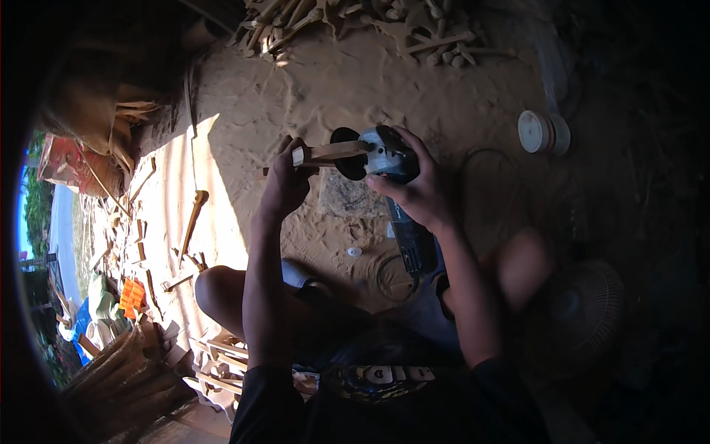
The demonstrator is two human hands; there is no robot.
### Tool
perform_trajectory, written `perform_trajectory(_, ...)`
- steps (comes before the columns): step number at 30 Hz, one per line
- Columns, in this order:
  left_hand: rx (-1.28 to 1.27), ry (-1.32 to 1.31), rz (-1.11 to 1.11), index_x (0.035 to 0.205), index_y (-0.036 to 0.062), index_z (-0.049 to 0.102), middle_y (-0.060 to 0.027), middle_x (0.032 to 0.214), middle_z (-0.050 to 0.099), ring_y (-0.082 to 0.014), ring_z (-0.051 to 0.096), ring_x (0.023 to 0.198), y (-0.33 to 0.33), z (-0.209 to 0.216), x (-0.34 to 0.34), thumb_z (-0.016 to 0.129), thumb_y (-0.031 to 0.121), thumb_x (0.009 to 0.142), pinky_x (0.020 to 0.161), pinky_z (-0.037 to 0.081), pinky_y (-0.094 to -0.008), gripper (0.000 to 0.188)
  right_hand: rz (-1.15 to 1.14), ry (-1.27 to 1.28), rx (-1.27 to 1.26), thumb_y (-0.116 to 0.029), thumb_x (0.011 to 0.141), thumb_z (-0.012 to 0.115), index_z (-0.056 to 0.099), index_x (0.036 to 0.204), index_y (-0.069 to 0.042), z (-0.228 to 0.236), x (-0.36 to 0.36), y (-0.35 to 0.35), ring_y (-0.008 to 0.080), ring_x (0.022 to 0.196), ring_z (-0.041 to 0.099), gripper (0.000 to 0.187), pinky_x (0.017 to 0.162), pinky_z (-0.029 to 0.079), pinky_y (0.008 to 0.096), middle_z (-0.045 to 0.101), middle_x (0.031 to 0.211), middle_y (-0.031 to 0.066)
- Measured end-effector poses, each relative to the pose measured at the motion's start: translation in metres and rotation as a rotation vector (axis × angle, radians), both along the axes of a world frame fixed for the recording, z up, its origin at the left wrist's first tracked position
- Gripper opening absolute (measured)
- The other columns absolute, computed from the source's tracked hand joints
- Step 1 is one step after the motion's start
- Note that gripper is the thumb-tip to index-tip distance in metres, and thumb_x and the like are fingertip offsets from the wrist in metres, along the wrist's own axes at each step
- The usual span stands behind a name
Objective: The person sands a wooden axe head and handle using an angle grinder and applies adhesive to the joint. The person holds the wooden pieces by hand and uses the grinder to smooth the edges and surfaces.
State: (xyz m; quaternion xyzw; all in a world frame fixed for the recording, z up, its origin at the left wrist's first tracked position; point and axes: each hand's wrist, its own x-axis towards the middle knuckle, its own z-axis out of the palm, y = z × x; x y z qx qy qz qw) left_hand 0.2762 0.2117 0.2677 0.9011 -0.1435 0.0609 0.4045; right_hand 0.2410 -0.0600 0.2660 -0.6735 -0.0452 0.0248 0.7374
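My left hand [285, 177] is closed round one end of a pale wooden piece [329, 152], which reaches right to a dark round disc [346, 136]. The disc sits on the head of an angle grinder [383, 157]; whether wood and disc touch I cannot tell. With fingers and thumb wrapped about the grinder's head, my right hand [423, 189] holds the tool, its dark body slanting down toward my lap. Below the wood, a rough stone-like block [353, 196] rests on the dusty ground.
Carved wooden pieces [296, 26] lie heaped at the far side. Cut wood [222, 362] is stacked by my left leg, with loose sticks [194, 222] on the sunlit ground. A white round tub [534, 132] stands right. A cable [384, 280] coils near my lap.
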Motion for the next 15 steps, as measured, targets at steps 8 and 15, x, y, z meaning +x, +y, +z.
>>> perform_trajectory(8,0.018,0.05,-0.037,0.097,-0.0008,0.052,-0.0158,0.098,0.054,-0.0323,0.054,0.091,0.009,-0.006,0.001,0.081,-0.006,0.085,0.084,0.048,-0.0401,0.031,-0.085,0.093,-0.093,-0.018,0.074,0.091,0.05,0.153,-0.004,-0.061,0.02,-0.022,0.0246,0.12,0.068,0.09,0.105,0.054,0.0389,0.069,0.131,0.0153)
perform_trajectory(15,-0.058,0.097,0.012,0.097,-0.0006,0.05,-0.0182,0.099,0.052,-0.0397,0.052,0.09,0.004,-0.011,0.002,0.084,-0.001,0.084,0.084,0.048,-0.0408,0.036,-0.257,0.101,-0.367,-0.009,0.076,0.087,0.046,0.154,-0.001,-0.154,0.046,-0.073,0.0212,0.113,0.068,0.089,0.1,0.056,0.0352,0.067,0.131,0.013)
